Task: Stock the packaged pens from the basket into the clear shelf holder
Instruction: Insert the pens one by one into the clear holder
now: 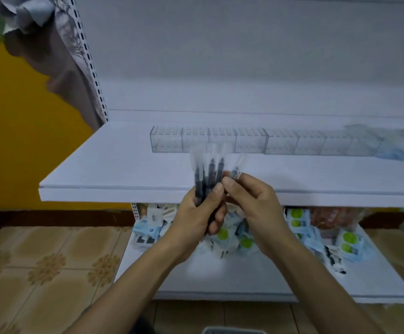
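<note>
My left hand [197, 213] grips a bunch of black pens in clear sleeves [207, 175], held upright in front of the white shelf's front edge. My right hand [251, 203] pinches one more sleeved pen [236, 168] just to the right of the bunch, tilted rightward. A row of clear shelf holders [222, 141] with several compartments stands on the shelf beyond the pens; the compartments look bare. Only a grey rim of the basket [233, 330] shows at the bottom edge.
The white shelf [114, 169] juts toward me. Below it a lower shelf [220, 280] holds scattered blue, white and green packets [348, 242]. Blurred packets [398, 145] lie at the holder row's right end. A perforated upright [92, 75] and hanging cloth [58, 56] stand left.
</note>
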`<state>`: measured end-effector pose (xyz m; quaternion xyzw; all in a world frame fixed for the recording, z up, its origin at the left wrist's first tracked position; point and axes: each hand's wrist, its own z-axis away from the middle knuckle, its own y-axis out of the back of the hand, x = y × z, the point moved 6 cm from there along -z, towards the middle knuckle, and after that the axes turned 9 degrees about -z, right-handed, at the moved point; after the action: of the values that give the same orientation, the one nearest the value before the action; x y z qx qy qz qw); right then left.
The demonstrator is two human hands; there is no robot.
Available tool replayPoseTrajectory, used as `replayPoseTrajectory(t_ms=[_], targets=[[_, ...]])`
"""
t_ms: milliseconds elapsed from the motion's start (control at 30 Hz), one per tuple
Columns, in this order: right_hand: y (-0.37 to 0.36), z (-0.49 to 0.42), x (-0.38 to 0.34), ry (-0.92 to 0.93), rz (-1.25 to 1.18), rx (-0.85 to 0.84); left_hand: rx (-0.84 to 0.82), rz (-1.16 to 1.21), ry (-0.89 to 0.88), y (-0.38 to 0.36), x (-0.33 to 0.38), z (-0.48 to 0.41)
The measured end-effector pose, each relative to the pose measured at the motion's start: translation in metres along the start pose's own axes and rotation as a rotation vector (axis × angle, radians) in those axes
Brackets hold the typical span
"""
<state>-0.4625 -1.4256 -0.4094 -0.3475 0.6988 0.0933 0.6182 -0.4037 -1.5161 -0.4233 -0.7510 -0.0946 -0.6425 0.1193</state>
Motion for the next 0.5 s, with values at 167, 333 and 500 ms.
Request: replayPoseTrajectory(t_ms=[167, 333, 500], targets=[[-0.005, -0.045, -0.005, 0.04, 0.142, -0.014, 0.063, 0.044, -0.035, 0.024, 0.001, -0.034], [-0.024, -0.068, 0.003, -0.007, 0.138, -0.02, 0.176, 0.017, -0.104, 0.052, 0.008, -0.05], [-0.048, -0.092, 0.011, -0.044, 0.122, -0.08, 0.201, 0.007, -0.133, 0.081, 0.016, -0.066]])
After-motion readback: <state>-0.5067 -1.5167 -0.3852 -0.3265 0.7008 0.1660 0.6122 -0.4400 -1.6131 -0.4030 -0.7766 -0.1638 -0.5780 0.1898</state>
